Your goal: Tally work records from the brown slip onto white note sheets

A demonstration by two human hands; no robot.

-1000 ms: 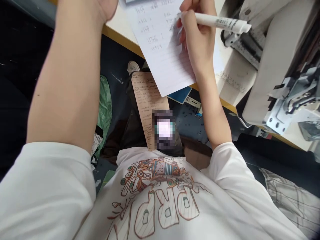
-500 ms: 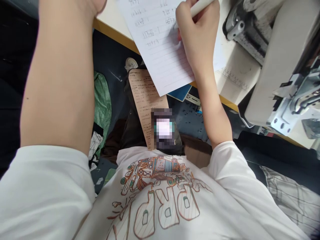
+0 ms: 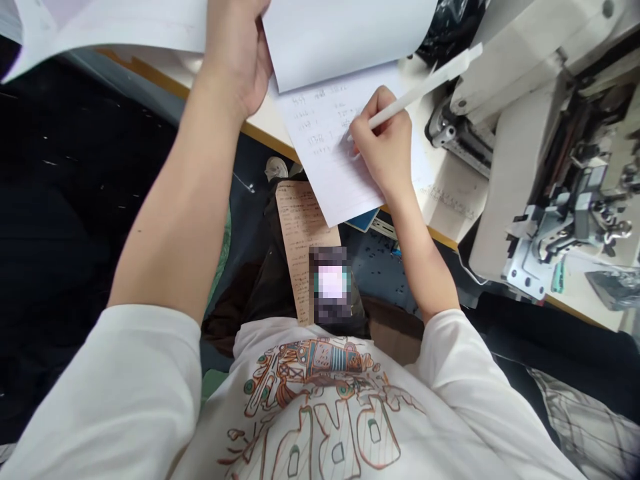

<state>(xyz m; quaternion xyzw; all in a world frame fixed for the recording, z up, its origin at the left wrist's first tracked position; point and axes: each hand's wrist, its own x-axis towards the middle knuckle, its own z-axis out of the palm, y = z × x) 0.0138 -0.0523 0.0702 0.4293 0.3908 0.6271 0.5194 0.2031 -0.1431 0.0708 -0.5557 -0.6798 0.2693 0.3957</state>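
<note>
Well, my two hands are apart. The right hand (image 3: 385,143) is closed around a white pen (image 3: 425,87), over the lined sheet (image 3: 345,190). The pen's tip is hidden by my fingers, so I cannot tell if it touches the paper. This sheet lies at the front edge of the tabletop (image 3: 273,120), and its lower corner goes out past that edge, above the brown card (image 3: 295,233) on my lap. My left hand (image 3: 245,67) is at the left edge of the upper page (image 3: 345,40), which covers the top of the lined sheet; whether it grips, I cannot tell. Between the lined sheet's right edge and the sewing machine (image 3: 520,147) there is only a narrow strip of tabletop. The pen's far end leans towards the machine, so room there is small.
</note>
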